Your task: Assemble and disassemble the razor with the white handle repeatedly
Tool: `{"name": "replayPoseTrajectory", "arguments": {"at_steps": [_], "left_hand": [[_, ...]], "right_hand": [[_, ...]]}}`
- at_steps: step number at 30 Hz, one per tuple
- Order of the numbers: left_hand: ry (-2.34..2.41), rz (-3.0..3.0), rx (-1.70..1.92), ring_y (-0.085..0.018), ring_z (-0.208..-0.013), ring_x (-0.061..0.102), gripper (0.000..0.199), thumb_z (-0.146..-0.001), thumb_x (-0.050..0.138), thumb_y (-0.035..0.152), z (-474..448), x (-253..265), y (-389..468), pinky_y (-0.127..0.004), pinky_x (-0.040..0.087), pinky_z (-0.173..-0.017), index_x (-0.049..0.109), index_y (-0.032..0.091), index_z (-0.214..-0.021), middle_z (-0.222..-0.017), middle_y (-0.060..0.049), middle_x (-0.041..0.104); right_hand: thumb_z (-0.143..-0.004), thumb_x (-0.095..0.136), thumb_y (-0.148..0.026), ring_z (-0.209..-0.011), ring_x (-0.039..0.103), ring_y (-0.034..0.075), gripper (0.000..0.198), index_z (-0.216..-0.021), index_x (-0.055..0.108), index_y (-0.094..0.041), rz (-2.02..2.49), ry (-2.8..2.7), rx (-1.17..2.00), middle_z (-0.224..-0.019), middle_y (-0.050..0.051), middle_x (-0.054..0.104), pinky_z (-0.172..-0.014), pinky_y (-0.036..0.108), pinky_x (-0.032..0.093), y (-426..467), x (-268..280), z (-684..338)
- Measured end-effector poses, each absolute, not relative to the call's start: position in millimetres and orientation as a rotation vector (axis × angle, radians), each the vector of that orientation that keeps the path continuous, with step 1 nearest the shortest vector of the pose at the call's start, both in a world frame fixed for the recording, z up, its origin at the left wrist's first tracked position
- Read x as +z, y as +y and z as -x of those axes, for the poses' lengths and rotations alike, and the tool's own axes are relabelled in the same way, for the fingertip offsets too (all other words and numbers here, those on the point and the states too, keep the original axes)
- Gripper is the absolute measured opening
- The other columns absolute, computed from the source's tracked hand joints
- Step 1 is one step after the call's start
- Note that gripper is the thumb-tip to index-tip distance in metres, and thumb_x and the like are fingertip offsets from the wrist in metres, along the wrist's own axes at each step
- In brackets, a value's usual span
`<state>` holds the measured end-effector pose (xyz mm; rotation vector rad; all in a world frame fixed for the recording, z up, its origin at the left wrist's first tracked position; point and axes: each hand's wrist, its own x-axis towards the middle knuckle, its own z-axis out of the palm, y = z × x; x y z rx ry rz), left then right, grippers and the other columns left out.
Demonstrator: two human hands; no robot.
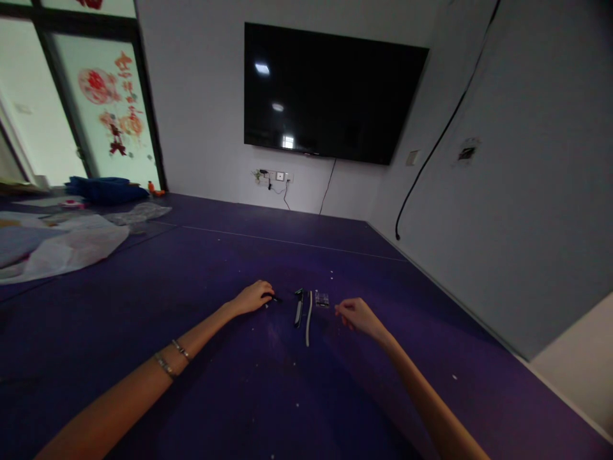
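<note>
My left hand (253, 298), with bracelets on its wrist, is closed on a small black object (274, 298) whose kind is too small to tell. To the right of it a razor (299, 308) with a grey and dark handle lies on the purple surface, head pointing away from me. Beside the razor runs a thin pale, slightly bent stick or tube (308, 321). A small clear plastic piece (322, 299) with dark marks lies just past it. My right hand (357, 314) rests right of that piece, fingers curled and thumb against fingertips; whatever they pinch, if anything, cannot be made out.
The purple surface (215, 370) carries scattered white specks. Clear and white plastic sheeting (81, 246) and a dark blue cloth bundle (106, 190) lie at left. A television (330, 96) hangs on the far wall; a black cable (433, 150) dangles along the right wall.
</note>
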<state>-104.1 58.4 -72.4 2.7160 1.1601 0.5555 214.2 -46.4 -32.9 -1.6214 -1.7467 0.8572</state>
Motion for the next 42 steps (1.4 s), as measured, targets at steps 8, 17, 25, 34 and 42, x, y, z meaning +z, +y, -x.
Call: {"name": "replayPoseTrajectory", "arguments": {"at_steps": [8,17,25,34,42], "left_hand": [[1.115,-2.735,0.665,-0.018,-0.099,0.055,0.017,-0.083,0.049,0.019,104.1,-82.6,59.8,-0.032,0.041,-0.09,0.065,0.018,-0.089,-0.099,-0.005,0.065],[1.095,-2.67,0.851,-0.017,-0.096,0.056,0.013,-0.081,0.052,0.021,102.3,-75.0,59.5,-0.033,0.043,-0.088,0.064,0.019,-0.086,-0.095,-0.005,0.065],[0.844,-2.758,1.05,-0.018,-0.103,0.052,0.012,-0.083,0.053,0.022,41.4,-45.3,48.2,-0.035,0.041,-0.093,0.063,0.017,-0.089,-0.101,-0.006,0.064],[0.777,-2.758,1.057,-0.02,-0.103,0.052,0.014,-0.083,0.052,0.021,9.6,-38.6,40.7,-0.037,0.042,-0.091,0.063,0.016,-0.09,-0.1,-0.008,0.064],[0.763,-2.758,0.991,-0.02,-0.102,0.052,0.015,-0.083,0.051,0.019,-0.9,-41.6,40.6,-0.037,0.043,-0.09,0.063,0.016,-0.092,-0.1,-0.009,0.064]], "right_hand": [[-0.08,0.048,-0.027,-0.033,0.04,0.005,0.024,-0.064,0.059,-0.014,1.648,-1.736,0.893,-0.044,-0.004,0.049,-0.034,0.017,0.027,-44.9,-29.5,-214.5],[-0.073,0.055,-0.023,-0.046,0.05,0.008,0.021,-0.084,0.069,-0.013,1.573,-1.638,0.761,-0.063,0.002,0.064,-0.037,0.016,0.033,-30.3,-30.5,-214.3],[-0.071,0.058,-0.034,-0.048,0.051,0.009,0.028,-0.083,0.07,-0.012,1.398,-1.615,0.729,-0.07,0.004,0.066,-0.04,0.019,0.039,-4.7,-29.4,-195.0],[-0.071,0.059,-0.036,-0.044,0.049,0.008,0.028,-0.081,0.07,-0.012,1.364,-1.61,0.752,-0.061,0.002,0.064,-0.042,0.019,0.041,4.3,-37.9,-192.7],[-0.068,0.06,-0.028,-0.052,0.057,0.012,0.02,-0.076,0.07,-0.013,1.365,-1.586,0.772,-0.066,0.003,0.067,-0.047,0.021,0.046,12.3,-46.4,-194.9]]}}
